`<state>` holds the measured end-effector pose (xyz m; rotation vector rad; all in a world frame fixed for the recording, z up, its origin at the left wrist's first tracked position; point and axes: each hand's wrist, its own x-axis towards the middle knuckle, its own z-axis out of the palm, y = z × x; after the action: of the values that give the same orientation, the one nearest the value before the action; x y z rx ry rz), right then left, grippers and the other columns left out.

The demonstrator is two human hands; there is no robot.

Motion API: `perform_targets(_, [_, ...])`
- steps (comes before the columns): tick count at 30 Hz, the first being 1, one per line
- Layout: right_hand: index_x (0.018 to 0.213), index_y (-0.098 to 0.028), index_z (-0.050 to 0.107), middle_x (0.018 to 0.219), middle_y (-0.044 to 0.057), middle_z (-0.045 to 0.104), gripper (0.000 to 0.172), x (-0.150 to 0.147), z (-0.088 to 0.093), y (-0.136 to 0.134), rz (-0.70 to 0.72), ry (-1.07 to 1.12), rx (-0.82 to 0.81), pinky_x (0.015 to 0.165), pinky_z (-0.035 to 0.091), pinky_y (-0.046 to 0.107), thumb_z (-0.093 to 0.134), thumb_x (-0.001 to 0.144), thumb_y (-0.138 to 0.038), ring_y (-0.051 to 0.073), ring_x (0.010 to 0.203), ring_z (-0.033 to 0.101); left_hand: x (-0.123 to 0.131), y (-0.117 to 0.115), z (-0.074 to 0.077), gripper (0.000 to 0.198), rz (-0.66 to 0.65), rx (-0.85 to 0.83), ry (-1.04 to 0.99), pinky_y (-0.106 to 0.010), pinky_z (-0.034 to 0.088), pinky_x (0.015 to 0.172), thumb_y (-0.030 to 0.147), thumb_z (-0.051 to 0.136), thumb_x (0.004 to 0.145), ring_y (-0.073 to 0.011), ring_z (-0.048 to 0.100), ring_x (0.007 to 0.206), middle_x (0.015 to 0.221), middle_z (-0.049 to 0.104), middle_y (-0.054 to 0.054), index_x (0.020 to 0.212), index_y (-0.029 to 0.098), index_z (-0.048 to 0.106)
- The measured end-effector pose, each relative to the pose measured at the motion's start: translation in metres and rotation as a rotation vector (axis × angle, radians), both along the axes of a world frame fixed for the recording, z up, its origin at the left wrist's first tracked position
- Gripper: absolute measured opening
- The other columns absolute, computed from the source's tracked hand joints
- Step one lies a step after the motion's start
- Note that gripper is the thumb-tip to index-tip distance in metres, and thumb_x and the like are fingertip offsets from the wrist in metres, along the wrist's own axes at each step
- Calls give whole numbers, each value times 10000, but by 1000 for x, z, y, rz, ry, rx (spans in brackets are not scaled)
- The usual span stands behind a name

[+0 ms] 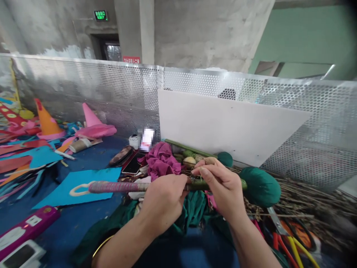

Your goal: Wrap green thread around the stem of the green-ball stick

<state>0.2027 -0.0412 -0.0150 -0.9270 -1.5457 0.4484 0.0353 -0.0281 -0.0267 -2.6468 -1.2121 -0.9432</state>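
Observation:
A stick [119, 187] wrapped in pinkish-grey thread lies level across the middle, with a cream loop [79, 190] at its left end. Its right part is bare and green, and a dark green cloth-covered ball [260, 187] sits at that end. My left hand [164, 199] is closed around the stick near its middle. Above the bare part, my right hand [221, 184] has thumb and fingertips pinched together; what they hold is too thin to make out. Green cloth [194, 208] lies under both hands.
Purple cloth [161, 160] lies beyond my left hand. Pliers and scissors with coloured handles [292, 245] are at lower right, beside dry twigs [315, 201]. Blue sheet [97, 178] and felt hats [93, 121] are leftward. A white board [223, 126] leans against the perforated metal barrier [83, 82].

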Motion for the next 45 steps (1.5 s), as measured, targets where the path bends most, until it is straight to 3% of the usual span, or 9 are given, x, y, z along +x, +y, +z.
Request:
perform_targets(5, [812, -232, 771, 893, 43, 667, 202, 0, -1, 3, -5, 20, -34, 787, 486, 290, 592, 904, -246, 178, 899, 614, 2, -2, 1, 135, -11, 162, 56, -323, 426, 518, 91, 527, 798, -218, 604, 583, 627, 630, -22, 738, 187, 601])
perform_targets(13, [739, -198, 743, 857, 43, 648, 216, 0, 0, 7, -59, 27, -109, 774, 469, 283, 597, 889, -248, 180, 879, 613, 2, -3, 2, 254, -153, 254, 22, -324, 464, 563, 74, 431, 874, -195, 629, 635, 733, 680, -11, 1040, 172, 597])
perform_targets(25, [697, -181, 714, 875, 54, 661, 248, 2, 1, 9, -9, 17, -212, 746, 456, 273, 584, 883, -280, 182, 882, 604, -2, 4, 0, 247, -207, 326, 19, -371, 564, 623, 45, 461, 836, -234, 692, 730, 839, 749, -75, 938, 122, 672])
perform_targets(28, [642, -168, 623, 799, 38, 646, 294, 14, 9, 2, 90, 140, -338, 641, 444, 245, 597, 878, -342, 140, 718, 587, -9, 10, 3, 231, -182, 308, -20, -367, 575, 647, 66, 493, 844, -227, 704, 740, 864, 762, -64, 957, 130, 684])
perform_targets(31, [654, -173, 561, 587, -21, 552, 327, 35, 16, -6, 176, 254, -466, 495, 372, 212, 617, 872, -410, 77, 472, 455, -21, 17, 7, 216, -130, 269, -68, -365, 584, 718, 95, 544, 841, -220, 717, 791, 908, 770, -53, 983, 146, 698])
perform_targets(35, [626, -151, 559, 761, 26, 615, 364, 70, 21, -15, 222, 151, -503, 420, 305, 207, 656, 840, -429, 25, 404, 365, -34, 25, 12, 225, -38, 244, -85, -359, 586, 758, 110, 555, 832, -227, 725, 829, 913, 774, -61, 986, 143, 716])
perform_targets(37, [612, -145, 570, 844, 50, 625, 382, 88, 20, -17, 175, 69, -491, 421, 322, 212, 664, 826, -448, 25, 418, 373, -40, 27, 14, 235, 6, 238, -84, -358, 585, 773, 112, 555, 827, -232, 725, 836, 918, 774, -64, 988, 146, 722])
perform_targets(41, [658, -159, 641, 720, 33, 595, 333, 116, 14, -12, 4, 6, -448, 450, 368, 225, 701, 786, -461, 80, 483, 433, -51, 32, 17, 254, 62, 206, -88, -363, 575, 819, 139, 563, 833, -233, 722, 871, 955, 772, -61, 1032, 163, 721])
perform_targets(45, [643, -172, 661, 784, 42, 643, 290, 123, 6, 1, -158, 131, -312, 401, 316, 232, 758, 710, -436, 69, 455, 387, -60, 33, 22, 272, -18, 175, -32, -359, 572, 818, 123, 522, 830, -232, 722, 877, 953, 772, -66, 1008, 155, 726])
